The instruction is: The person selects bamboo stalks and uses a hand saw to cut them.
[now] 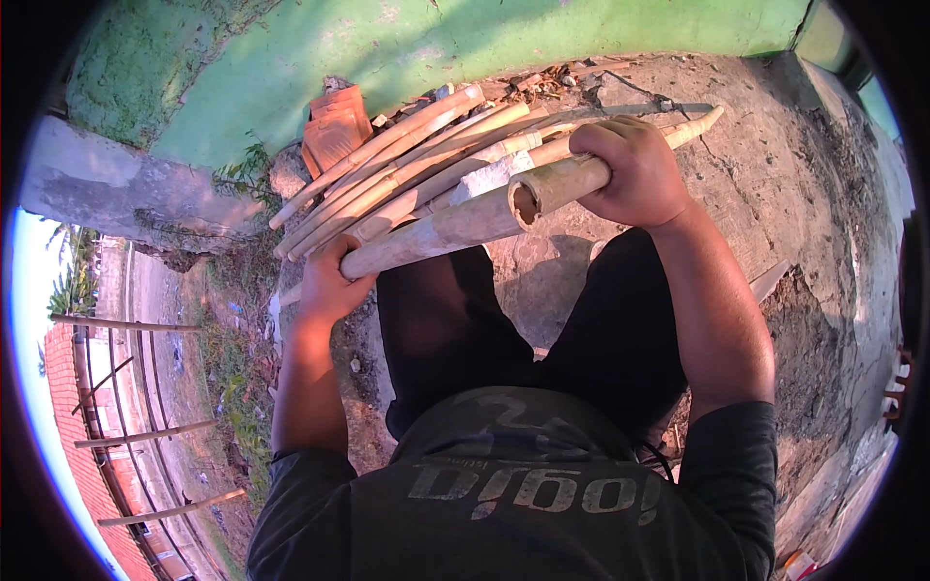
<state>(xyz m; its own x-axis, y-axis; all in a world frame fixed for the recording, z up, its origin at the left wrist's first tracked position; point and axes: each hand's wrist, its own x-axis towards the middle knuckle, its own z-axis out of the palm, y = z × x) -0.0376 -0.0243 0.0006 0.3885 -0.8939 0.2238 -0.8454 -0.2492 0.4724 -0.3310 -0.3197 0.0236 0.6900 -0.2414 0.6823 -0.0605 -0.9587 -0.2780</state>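
Your right hand [635, 174] wraps tight around a thick hollow bamboo pole [465, 221], its cut end just left of that grip. Your left hand [329, 281] closes on the pole's lower end. Beyond both grips lies a bamboo bundle [407, 169], an orange roof tile [334, 131] behind, green wall [387, 48] past it.

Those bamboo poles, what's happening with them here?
A person grips a bundle of bamboo poles with both hands. The right hand wraps a short hollow bamboo piece against the bundle; the left hand supports the lower end. Behind lie a broken orange roof tile and a green wall.
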